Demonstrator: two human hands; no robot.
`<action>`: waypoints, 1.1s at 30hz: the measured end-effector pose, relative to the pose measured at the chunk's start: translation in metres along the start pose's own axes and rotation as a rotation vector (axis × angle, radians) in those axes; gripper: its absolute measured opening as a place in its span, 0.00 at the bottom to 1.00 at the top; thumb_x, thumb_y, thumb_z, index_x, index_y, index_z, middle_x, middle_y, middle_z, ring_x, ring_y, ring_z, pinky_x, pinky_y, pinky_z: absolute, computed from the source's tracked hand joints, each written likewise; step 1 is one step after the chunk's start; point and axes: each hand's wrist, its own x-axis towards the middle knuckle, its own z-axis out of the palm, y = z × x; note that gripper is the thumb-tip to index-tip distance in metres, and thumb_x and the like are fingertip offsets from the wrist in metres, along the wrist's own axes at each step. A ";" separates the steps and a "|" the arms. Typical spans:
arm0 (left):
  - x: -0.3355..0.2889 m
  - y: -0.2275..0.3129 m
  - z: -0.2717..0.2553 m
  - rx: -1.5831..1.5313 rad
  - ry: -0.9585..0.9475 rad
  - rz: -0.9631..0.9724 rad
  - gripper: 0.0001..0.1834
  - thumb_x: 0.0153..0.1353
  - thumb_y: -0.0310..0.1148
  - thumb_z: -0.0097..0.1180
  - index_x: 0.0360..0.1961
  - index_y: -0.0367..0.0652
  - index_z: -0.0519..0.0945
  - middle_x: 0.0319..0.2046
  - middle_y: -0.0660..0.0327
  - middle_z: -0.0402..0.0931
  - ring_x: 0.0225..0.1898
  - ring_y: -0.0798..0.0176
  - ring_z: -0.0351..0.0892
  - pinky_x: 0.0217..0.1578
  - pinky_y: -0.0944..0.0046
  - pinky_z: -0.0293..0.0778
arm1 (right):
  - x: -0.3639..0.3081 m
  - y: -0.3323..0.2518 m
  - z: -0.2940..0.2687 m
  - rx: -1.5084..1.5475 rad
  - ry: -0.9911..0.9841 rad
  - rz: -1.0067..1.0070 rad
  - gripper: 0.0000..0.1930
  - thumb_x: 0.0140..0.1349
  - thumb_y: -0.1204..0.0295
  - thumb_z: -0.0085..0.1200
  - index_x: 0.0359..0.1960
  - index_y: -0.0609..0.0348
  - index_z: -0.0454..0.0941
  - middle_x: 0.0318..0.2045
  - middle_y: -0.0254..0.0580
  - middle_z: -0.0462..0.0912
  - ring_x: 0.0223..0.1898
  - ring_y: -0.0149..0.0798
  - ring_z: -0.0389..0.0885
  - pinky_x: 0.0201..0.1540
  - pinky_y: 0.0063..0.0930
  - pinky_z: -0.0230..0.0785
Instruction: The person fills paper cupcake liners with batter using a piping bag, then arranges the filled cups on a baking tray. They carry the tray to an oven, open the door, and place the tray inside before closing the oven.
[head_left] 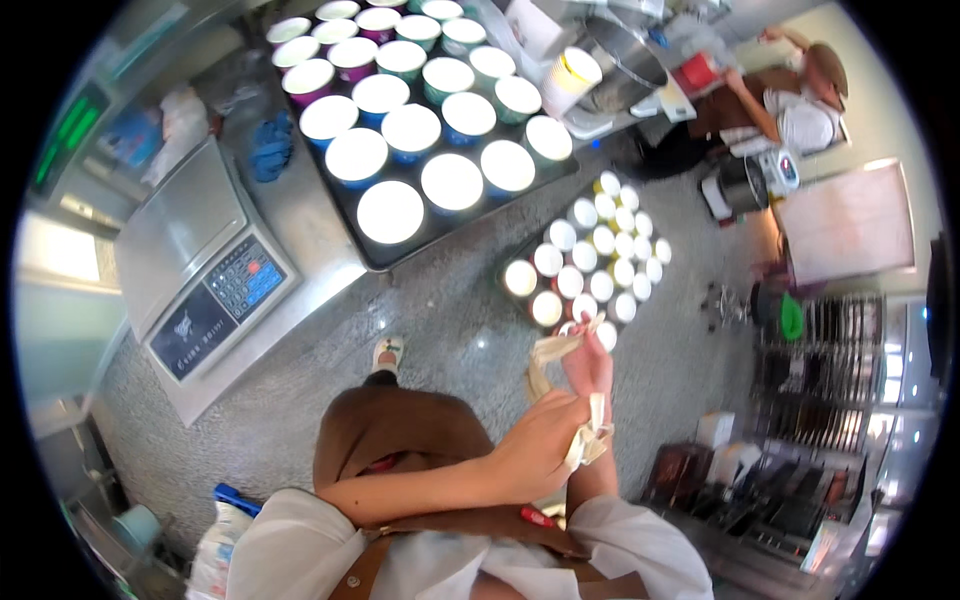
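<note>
Partly, glove [560, 352] crumpled, hiding right hand [592, 370]

Right hand [590, 365]: partly hidden by left hand [540, 445] and pale glove [590, 435].
Scale [200, 270] keypad: too small to read.
Upper tray [370, 250]: far cups cut off.

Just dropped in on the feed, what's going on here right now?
The person stands at a steel counter, both hands together in front of the body. The left hand grips a pale glove at the right hand; whether it is going on or off is unclear. A black tray of filled cups sits on the counter beside a scale. Another tray of cups lies on the floor.
</note>
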 end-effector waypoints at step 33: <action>-0.276 0.136 -0.047 0.239 0.512 0.184 0.06 0.70 0.26 0.46 0.46 0.38 0.69 0.42 0.59 0.70 0.37 0.70 0.68 0.40 0.68 0.66 | -0.197 0.220 0.131 0.078 -0.360 0.523 0.20 0.67 0.71 0.52 0.61 0.54 0.68 0.58 0.46 0.73 0.62 0.51 0.68 0.70 0.54 0.57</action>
